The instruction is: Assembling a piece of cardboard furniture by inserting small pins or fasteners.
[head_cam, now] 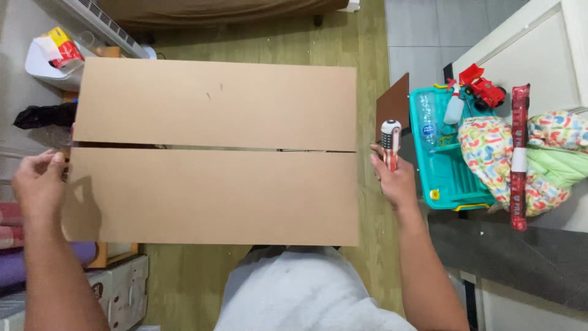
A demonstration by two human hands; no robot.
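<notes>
Wooden floor (367, 37) runs under everything, with grey tiles at the upper right of the frame. Nearest me, at the bottom centre, is my grey shirt (300, 294). Just above it lies a big cardboard box (214, 153), its two flaps shut and meeting in a seam across the middle of the frame. My left hand (38, 181) is at the box's left edge, fingers curled together beside the cardboard; I cannot tell whether they grip it. My right hand (397, 178) is just off the box's right edge, clamped around a white and red tape cutter (390, 142) held upright. Right of that sits a teal tray (438, 178) with a bottle, a patterned cloth (490, 153) and a red toy truck (484, 86) farther up.
</notes>
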